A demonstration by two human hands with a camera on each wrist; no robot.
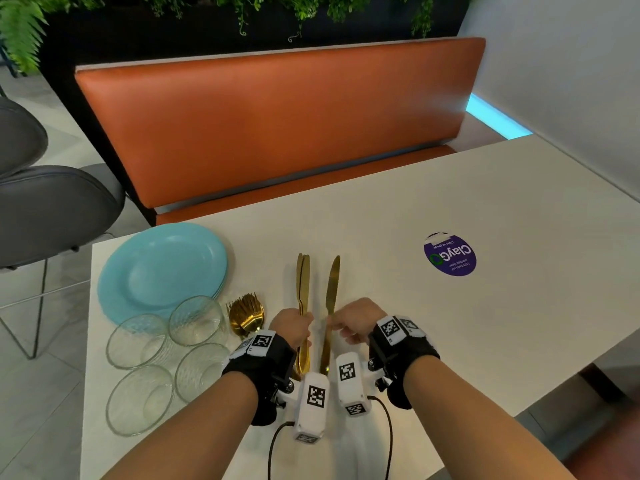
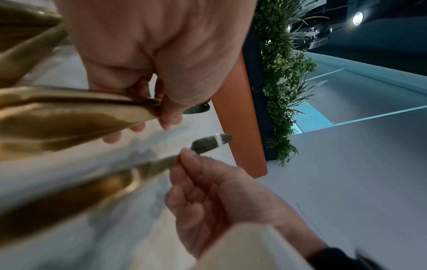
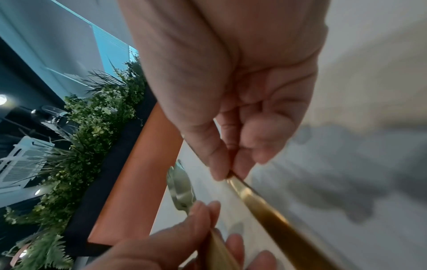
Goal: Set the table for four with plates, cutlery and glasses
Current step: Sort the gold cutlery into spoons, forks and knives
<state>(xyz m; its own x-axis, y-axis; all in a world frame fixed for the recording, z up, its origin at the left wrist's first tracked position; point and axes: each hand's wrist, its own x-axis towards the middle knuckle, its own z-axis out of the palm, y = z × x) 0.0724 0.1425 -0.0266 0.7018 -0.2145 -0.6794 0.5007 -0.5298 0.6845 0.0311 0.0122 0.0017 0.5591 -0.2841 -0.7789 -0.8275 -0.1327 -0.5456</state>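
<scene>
Knives: left hand (image 1: 293, 325) is gripping a gold knife bundle (image 1: 302, 282) | right hand (image 1: 356, 320) is pinching a single gold knife (image 1: 332, 289) just right of bundle | plates (image 1: 162, 268), glasses (image 1: 197, 320) are sitting left of bundle on table (image 1: 450, 341)

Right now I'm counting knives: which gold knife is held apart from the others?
The single knife, pinched by the right hand. The other knives are bunched together in the left hand.

A long orange padded bench (image 1: 277, 133) runs along the far side of the white table (image 1: 450, 323); hanging green foliage (image 1: 242, 8) above the bench, grey chairs (image 1: 52, 209) left of it, a round purple sticker (image 1: 450, 255) on the table before it.
</scene>
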